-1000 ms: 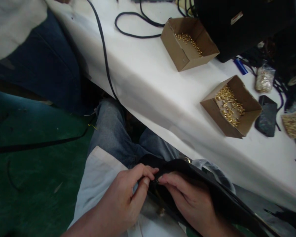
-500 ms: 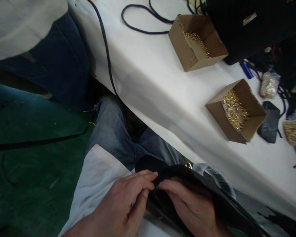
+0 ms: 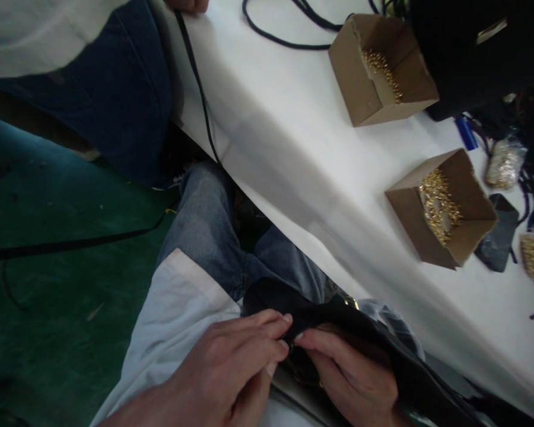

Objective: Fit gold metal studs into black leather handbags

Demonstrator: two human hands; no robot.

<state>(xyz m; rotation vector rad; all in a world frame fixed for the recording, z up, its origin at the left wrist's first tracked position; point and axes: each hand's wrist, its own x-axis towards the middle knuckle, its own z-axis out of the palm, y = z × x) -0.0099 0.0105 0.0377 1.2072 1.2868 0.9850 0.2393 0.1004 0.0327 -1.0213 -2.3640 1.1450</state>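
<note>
- Another person's hand (image 3: 191, 5) has come in up top, by a black cord (image 3: 200, 89).
- Your black piece (image 3: 338, 313) sits over your lap (image 3: 209, 219), just beside the surface (image 3: 293, 124).
- You look partway through at its edge; I can't tell what's left.
- Your left hand (image 3: 231, 362) curls over; your right hand (image 3: 353, 370) points toward it.
- Each grip pinches the black piece.

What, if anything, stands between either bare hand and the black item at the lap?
Nothing visible: the fingertips of the left hand and right hand meet at the black item. The nearer cardboard box sits aside on the white table.
</note>
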